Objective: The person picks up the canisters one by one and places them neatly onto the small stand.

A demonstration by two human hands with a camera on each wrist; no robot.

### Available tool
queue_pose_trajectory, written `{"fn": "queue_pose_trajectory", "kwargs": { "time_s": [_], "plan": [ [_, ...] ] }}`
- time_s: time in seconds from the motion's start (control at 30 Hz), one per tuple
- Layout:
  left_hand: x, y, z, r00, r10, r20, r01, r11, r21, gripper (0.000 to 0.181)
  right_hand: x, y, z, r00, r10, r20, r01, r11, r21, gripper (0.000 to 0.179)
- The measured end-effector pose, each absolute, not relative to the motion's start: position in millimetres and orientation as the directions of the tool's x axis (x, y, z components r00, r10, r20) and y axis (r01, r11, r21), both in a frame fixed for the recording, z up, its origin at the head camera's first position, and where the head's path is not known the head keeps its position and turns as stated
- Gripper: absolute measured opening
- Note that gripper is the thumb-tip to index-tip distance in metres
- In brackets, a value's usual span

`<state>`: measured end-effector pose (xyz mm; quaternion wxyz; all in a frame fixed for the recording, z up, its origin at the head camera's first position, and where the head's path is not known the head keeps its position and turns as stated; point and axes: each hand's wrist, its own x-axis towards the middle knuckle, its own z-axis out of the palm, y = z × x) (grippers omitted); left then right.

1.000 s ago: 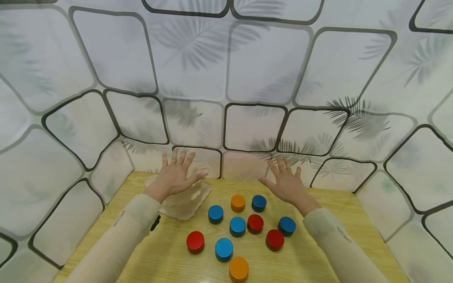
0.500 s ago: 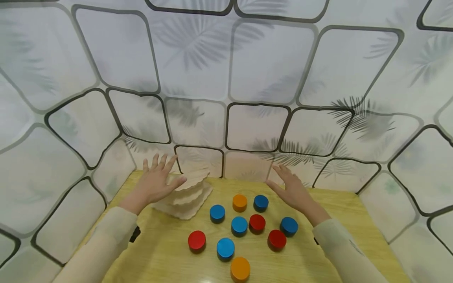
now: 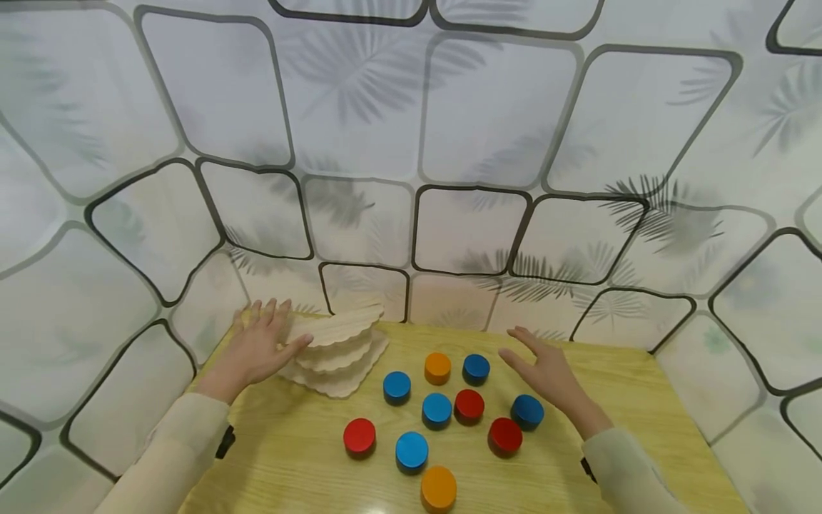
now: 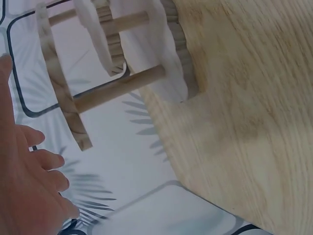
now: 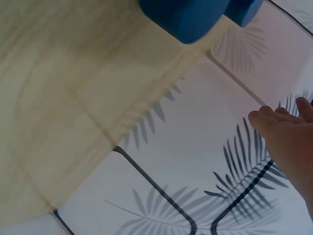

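In the head view a pale wooden tiered stand [image 3: 340, 360] with wavy-edged shelves stands at the back left of the table. The left wrist view shows round dowels [image 4: 120, 90] joining its shelves. My left hand [image 3: 253, 350], fingers spread, is at the stand's left side; in its wrist view a gap separates the fingers [image 4: 49, 159] from the wood. Whether the thumb touches the shelf cannot be told. My right hand [image 3: 546, 371] hovers with extended fingers, holding nothing. Nearest it are a dark blue disc [image 3: 528, 412] and another blue disc [image 3: 476, 369].
Several more thick round discs lie scattered mid-table, among them a red disc [image 3: 359, 437], a light blue disc [image 3: 412, 452] and an orange disc [image 3: 439, 489]. Patterned cloth [image 3: 469, 228] rises behind and beside the wooden table [image 3: 289, 457].
My left hand has moved left and lower, from in front of the stand to its left side. My right hand has shifted right and lower. The discs and stand stay put.
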<state>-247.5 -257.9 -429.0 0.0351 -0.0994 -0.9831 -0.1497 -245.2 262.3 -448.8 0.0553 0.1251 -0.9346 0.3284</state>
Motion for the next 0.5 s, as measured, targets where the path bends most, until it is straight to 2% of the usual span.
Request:
{"fn": "queue_pose_trajectory", "kwargs": {
  "time_s": [0.3, 0.5],
  "plan": [
    [-250, -272, -442, -0.980, 0.173, 0.096, 0.193, 0.941, 0.279, 0.097, -233, 274, -467, -0.983, -0.160, 0.088, -0.177, 0.721, -0.670, 0.070],
    [-249, -275, -446, -0.982, 0.163, 0.093, 0.182, 0.947, 0.265, 0.097, -228, 283, -478, -0.983, -0.168, 0.081, -0.174, 0.668, -0.724, 0.068]
  ]
}}
